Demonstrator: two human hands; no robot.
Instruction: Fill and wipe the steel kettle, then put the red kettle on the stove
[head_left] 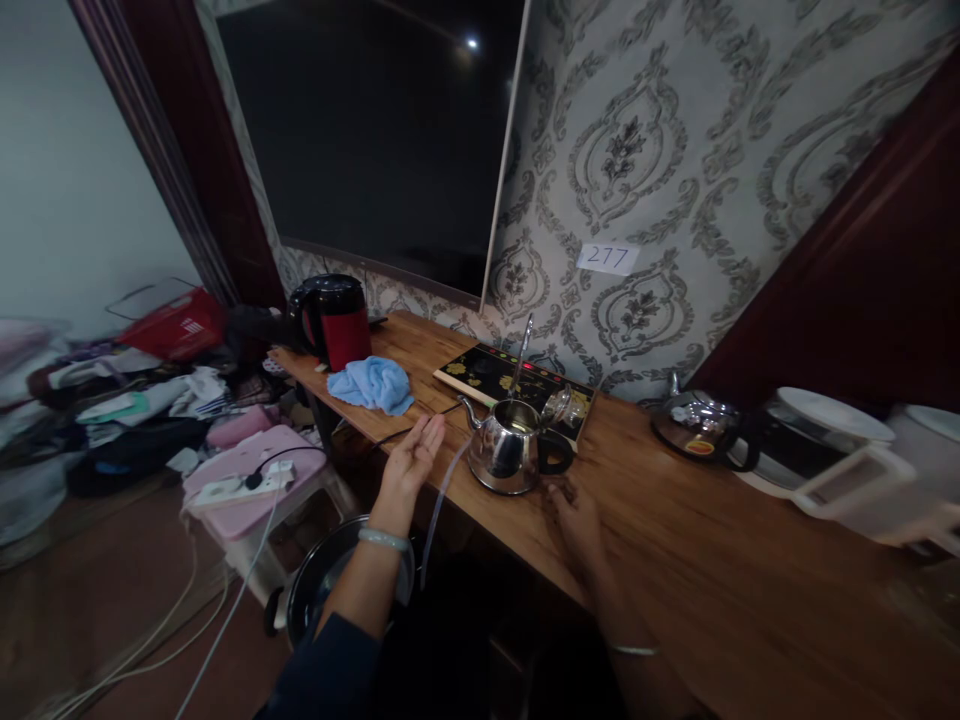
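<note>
A shiny steel kettle (504, 455) without a lid stands upright near the table's front edge, its spout to the left and black handle to the right. My left hand (416, 455) is held left of the kettle, palm up and fingers stretched out, holding nothing. Low beside the kettle's handle, my right hand (576, 512) has its fingers loosely bent and apart, with nothing visible in them. Behind the kettle lies a black tea stove (480, 370) with gold flowers and a red light. A thin metal spout (521, 355) rises there. A clear hose (442, 500) hangs over the edge.
Left on the table (675, 560) are a blue cloth (371, 385) and a red-black electric kettle (346, 325). Another steel kettle (694, 420) and white-handled pitchers (832, 450) stand right. Below are a round pot (304, 580) and a pink stool (300, 445) with a power strip (244, 485).
</note>
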